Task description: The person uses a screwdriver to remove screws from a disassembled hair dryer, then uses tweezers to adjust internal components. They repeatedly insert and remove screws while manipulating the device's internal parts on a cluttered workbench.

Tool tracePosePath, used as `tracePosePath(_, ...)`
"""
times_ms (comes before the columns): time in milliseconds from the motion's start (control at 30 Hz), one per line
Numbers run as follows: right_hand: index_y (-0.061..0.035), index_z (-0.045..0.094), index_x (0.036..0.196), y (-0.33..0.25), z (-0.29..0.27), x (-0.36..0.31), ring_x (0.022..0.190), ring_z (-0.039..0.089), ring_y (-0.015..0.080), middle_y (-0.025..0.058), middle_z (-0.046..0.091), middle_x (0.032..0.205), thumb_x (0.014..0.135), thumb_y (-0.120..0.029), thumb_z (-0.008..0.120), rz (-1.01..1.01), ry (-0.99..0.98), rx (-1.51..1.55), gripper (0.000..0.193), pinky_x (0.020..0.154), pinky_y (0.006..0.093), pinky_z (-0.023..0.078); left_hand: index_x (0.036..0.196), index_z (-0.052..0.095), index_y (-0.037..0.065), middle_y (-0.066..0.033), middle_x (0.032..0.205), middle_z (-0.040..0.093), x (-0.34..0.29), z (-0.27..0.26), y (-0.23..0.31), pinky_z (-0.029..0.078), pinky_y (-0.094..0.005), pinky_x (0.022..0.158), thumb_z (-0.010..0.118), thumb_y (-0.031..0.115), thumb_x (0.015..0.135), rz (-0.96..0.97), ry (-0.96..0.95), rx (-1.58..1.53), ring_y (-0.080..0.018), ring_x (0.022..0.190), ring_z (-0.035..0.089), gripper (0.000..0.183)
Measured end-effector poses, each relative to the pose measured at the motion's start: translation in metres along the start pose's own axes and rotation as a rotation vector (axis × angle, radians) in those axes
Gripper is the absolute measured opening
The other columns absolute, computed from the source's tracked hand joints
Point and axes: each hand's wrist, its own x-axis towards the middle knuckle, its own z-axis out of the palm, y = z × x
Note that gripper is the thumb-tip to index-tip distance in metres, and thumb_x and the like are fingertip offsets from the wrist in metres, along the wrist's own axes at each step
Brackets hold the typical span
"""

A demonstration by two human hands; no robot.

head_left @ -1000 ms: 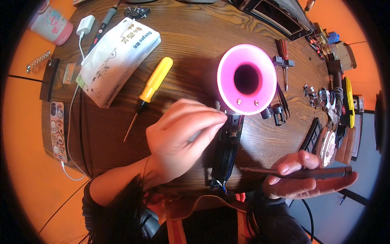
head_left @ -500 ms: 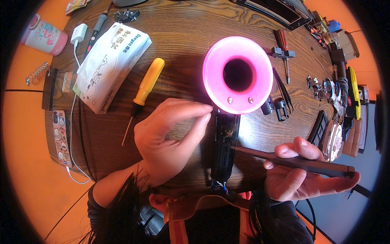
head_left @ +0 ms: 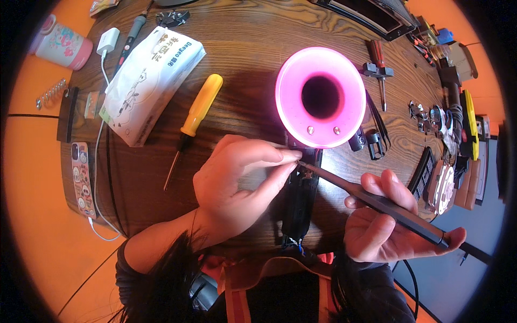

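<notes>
A bright pink round hair dryer head (head_left: 291,105) with a dark centre hole and two screws faces up in the middle. Toward me runs its black handle (head_left: 298,212), seemingly opened, with wires at the near end. My right hand (head_left: 379,231) is closed around a dark slim screwdriver (head_left: 396,214). That tool's thin tip points left to the top of the handle, just under the pink head. At this spot the thumb and index finger of my left hand (head_left: 234,175) are pinched together. Whatever lies between them is too small to make out.
Left of the hands lie a yellow-handled screwdriver (head_left: 202,105) and a white tissue pack (head_left: 148,86). A phone (head_left: 82,177) on a cable rests at the left edge. Tweezers (head_left: 378,118), a red-handled screwdriver (head_left: 377,56) and small black parts (head_left: 375,146) lie to the right.
My left hand's pinch has moved right onto the top of the handle. The screwdriver tip has risen along the handle to meet it. The view has shifted slightly.
</notes>
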Motion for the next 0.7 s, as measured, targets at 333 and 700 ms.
tracePosePath(333,0.0177,0.034,0.113,0.011,0.020,0.009,0.098,0.056,0.0384,0.0348,0.049,0.107,0.087,0.000,0.047,-0.208,0.116,0.430,0.034,0.080,0.0380,0.052,0.084,0.058,0.006,-0.0033,0.076,0.065,-0.002,0.001,-0.001,0.044,-0.0240,0.058,0.074,-0.004,0.062,-0.009,0.014,0.018,-0.0149,0.064,0.058,0.029)
tracePosePath(700,0.0058,0.053,0.113,-0.022,0.001,0.009,0.073,0.062,0.0219,0.0252,0.055,0.108,0.085,-0.028,0.052,0.023,-0.368,0.008,0.044,0.068,0.0302,0.052,0.084,0.061,0.009,-0.0011,0.079,0.065,0.007,-0.004,-0.008,0.042,-0.0256,0.061,0.071,-0.001,0.064,0.250,-0.060,0.183,-0.0150,0.073,0.062,0.024)
